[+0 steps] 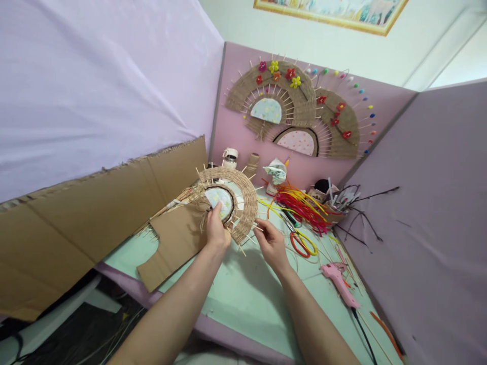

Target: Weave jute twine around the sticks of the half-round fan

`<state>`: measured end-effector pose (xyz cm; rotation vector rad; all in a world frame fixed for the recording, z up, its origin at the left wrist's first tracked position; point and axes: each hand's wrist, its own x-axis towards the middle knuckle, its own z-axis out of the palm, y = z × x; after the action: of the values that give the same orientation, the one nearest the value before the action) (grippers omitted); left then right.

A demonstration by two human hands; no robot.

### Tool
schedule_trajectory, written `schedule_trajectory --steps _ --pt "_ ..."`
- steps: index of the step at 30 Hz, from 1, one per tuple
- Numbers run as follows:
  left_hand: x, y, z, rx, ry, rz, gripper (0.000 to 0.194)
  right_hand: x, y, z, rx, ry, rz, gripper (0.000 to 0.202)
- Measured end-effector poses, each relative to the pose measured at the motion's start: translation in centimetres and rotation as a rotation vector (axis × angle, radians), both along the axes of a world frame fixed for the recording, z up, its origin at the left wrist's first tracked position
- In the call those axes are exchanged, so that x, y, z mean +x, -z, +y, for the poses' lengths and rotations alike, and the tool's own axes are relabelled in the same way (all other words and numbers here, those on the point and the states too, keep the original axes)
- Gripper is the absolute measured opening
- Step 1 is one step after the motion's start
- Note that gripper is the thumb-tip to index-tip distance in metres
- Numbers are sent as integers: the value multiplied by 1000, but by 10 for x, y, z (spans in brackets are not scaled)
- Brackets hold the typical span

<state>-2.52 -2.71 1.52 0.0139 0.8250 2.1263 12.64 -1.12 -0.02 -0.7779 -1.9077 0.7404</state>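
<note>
A half-round woven twine piece (pixel 249 195) with thin sticks poking out of its rim is held up over the table. My left hand (pixel 216 228) grips its lower inner part, the thumb lying on the pale patterned half-circle (pixel 222 199) at the centre. At the right rim, my right hand (pixel 271 242) has its thumb and forefinger pinched by the end of a stick; whether the fingertips hold the stick or the twine is too small to tell. Its other fingers are curled.
Red-and-yellow scissors (pixel 300 244), a pink glue gun (pixel 340 284) and a pile of red and yellow pipe cleaners (pixel 304 205) lie at the right. Cut cardboard (pixel 173 248) lies left. Two finished woven fans (pixel 300 76) hang on the pink back panel (pixel 238 61).
</note>
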Motion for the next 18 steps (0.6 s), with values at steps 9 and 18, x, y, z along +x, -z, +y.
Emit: schedule_trajectory --steps 9,18 --pt "6 -11 -7 95 114 26 39 -2 8 -2 -13 48 116 24" --pt "22 -12 -20 391 783 158 53 0 5 1 -157 -68 397 23"
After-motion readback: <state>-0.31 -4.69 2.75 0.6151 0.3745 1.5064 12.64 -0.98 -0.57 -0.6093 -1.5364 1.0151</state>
